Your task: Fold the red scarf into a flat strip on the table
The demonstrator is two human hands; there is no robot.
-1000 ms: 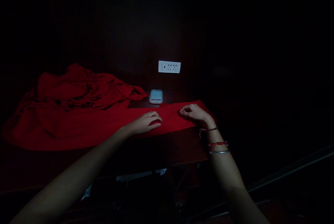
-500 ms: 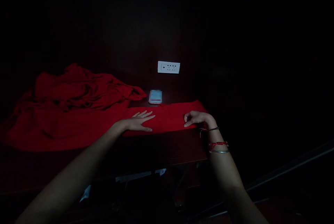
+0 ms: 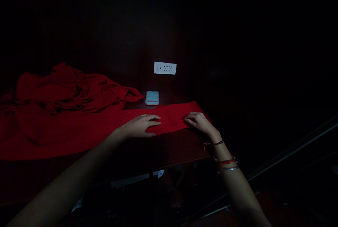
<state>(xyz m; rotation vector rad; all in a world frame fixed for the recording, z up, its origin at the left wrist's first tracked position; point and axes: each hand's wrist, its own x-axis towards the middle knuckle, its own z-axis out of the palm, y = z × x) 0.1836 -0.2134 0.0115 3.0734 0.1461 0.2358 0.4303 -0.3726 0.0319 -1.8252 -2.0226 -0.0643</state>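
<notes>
A long red cloth (image 3: 169, 116) stretches across the dark wooden table (image 3: 169, 149). Its right part lies as a flat, narrow band, while the left part is bunched into a heap (image 3: 79, 87). Thin red threads show at the band's back edge; whether it is a scarf or a shawl I cannot tell. My left hand (image 3: 141, 125) rests palm down on the band, fingers spread, a ring on one. Near the band's right end, my right hand (image 3: 198, 120) has thumb and fingertips pinched together on the cloth.
Behind the band sits a small pale box-like object (image 3: 152, 98), its top blurred out. A white socket plate (image 3: 165, 68) is on the dark back wall. Under the table's front edge some pale scraps (image 3: 129, 180) show. Deep shadow hides much of the right side.
My left hand slid left with fingers spreading, then back right. My right hand shifted slightly, its fingertips moving back from near the front edge. The whole view has drifted, moving things leftward.
</notes>
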